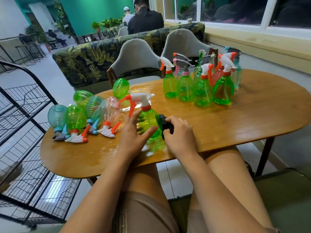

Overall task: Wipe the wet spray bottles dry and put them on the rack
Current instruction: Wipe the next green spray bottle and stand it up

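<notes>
The left hand (133, 132) wraps loosely round the upright green spray bottle (149, 121), steadying it on the table (235, 118) while the right hand (178, 132) presses a bunched dark cloth (165, 122) against its side.

The left hand (133, 134) holds a spray bottle (150, 121); right hand (180, 134) grips cloth (166, 122).

Green spray bottle (149, 121) stands upright, black cloth (165, 124) against its side.

The dark cloth (166, 122) is mostly hidden under the right hand (180, 137); the rack (33, 121) is cropped.
</notes>
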